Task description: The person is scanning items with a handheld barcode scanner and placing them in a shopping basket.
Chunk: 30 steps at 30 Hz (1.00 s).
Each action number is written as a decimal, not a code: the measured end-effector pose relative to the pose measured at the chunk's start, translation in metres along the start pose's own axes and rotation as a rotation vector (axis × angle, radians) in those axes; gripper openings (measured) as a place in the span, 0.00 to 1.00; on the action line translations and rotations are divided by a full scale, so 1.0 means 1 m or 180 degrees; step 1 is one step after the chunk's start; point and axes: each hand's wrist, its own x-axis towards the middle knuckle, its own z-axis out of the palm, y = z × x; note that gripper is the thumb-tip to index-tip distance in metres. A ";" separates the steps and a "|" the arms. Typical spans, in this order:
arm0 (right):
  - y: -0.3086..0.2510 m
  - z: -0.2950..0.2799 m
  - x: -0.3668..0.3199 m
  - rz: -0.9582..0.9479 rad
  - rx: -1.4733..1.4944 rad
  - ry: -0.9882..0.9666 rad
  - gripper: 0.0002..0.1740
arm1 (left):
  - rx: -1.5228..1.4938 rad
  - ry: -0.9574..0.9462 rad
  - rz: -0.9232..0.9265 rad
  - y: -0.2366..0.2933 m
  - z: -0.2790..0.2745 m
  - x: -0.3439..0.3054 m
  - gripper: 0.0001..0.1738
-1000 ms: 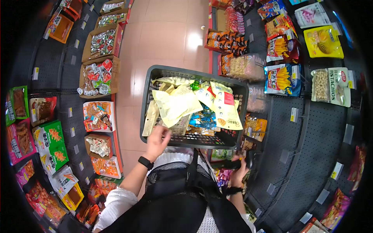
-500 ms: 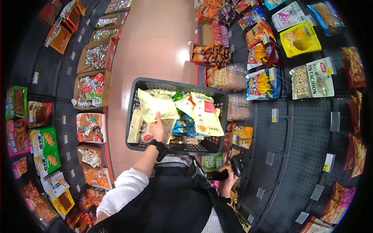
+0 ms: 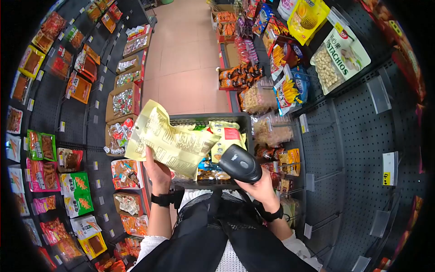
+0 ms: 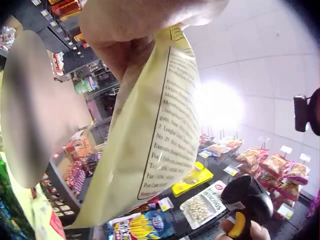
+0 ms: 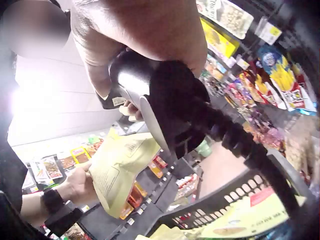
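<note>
Pale yellow snack pouch sits raised over the near left corner of the black plastic shopping basket, its printed back panel turned up toward the head camera and its long side tilted down to the right. The left hand grips the pouch at its lower edge, with the thumb laid on the printed face and the other fingers curled behind it, so the pouch is pinched between them. The right hand is wrapped round the handle of a black handheld barcode scanner, all fingers closed tight on the grip. The scanner's head is turned toward the pouch, near its lower right corner; the wrist views show a gap between the two. A black wristband sits on the left wrist. Inside the basket, which sits in front of the person's body, lie more yellow pouches, one with a red label, and some blue packets. What supports the basket is hidden. On the right, a dark pegboard wall carries a pistachios bag and a yellow durian bag. On the left, cardboard boxes of wrapped snacks line the shelves beside a tan tiled floor.
</note>
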 end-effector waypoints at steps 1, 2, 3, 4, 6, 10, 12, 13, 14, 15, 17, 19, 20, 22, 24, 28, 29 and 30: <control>-0.006 0.000 0.001 -0.0084 -0.0065 -0.0099 0.19 | -0.0005 -0.0050 -0.0034 0.005 0.013 -0.011 0.27; -0.007 -0.001 0.001 -0.0145 -0.0002 -0.0123 0.21 | 0.0010 -0.0045 -0.0035 0.005 0.018 -0.017 0.27; -0.014 -0.004 0.002 -0.0246 -0.0218 -0.0123 0.22 | 0.0046 -0.0084 -0.0020 0.005 0.022 -0.023 0.27; -0.013 -0.008 -0.001 -0.0307 -0.0344 -0.0085 0.22 | 0.0078 -0.0127 -0.0010 0.005 0.026 -0.028 0.28; -0.009 -0.017 -0.008 -0.0389 -0.0494 -0.0014 0.23 | 0.0069 -0.0164 -0.0027 0.005 0.034 -0.038 0.28; -0.003 -0.035 -0.025 0.0177 0.0789 0.0098 0.35 | 0.0124 0.0038 -0.0085 0.004 0.065 -0.062 0.25; -0.017 -0.042 -0.015 -0.0217 0.0796 -0.0281 0.44 | 0.0353 -0.0061 -0.0252 -0.007 0.073 -0.078 0.24; -0.009 -0.042 -0.017 -0.0376 0.0921 -0.0392 0.48 | 0.0591 -0.0256 -0.0298 -0.016 0.071 -0.084 0.24; -0.001 -0.031 -0.015 -0.0344 0.1194 -0.0263 0.49 | 0.0925 0.0223 -0.0716 -0.021 0.086 -0.095 0.20; 0.005 -0.026 -0.013 -0.0337 0.1478 -0.0155 0.51 | 0.2357 -0.0445 -0.0110 -0.041 0.074 -0.107 0.19; 0.012 -0.038 -0.015 -0.0597 0.0390 -0.0132 0.53 | 0.2870 -0.1328 -0.0173 -0.060 0.067 -0.119 0.18; 0.009 -0.041 -0.021 -0.0055 0.1785 0.0115 0.51 | 0.3336 -0.3087 0.0540 -0.025 0.120 -0.132 0.29; 0.015 -0.050 -0.028 0.0011 0.2105 0.0225 0.47 | 0.3122 -0.3859 0.0936 -0.020 0.133 -0.125 0.34; 0.027 -0.056 -0.046 0.0109 0.2463 0.0423 0.43 | 0.2874 -0.4572 0.1036 -0.018 0.150 -0.113 0.35; 0.036 -0.054 -0.061 0.0353 0.2741 0.0798 0.41 | 0.2341 -0.5024 0.1325 -0.034 0.143 -0.083 0.40; 0.058 -0.049 -0.075 0.0761 0.3247 0.1488 0.38 | 0.1761 -0.4072 -0.1058 -0.081 0.163 -0.074 0.56; 0.064 -0.048 -0.078 0.0868 0.3365 0.1655 0.38 | 0.1306 -0.4237 -0.2029 -0.100 0.158 -0.070 0.47; 0.070 -0.048 -0.082 0.0982 0.3480 0.1821 0.37 | 0.1505 -0.4297 -0.2299 -0.112 0.155 -0.066 0.40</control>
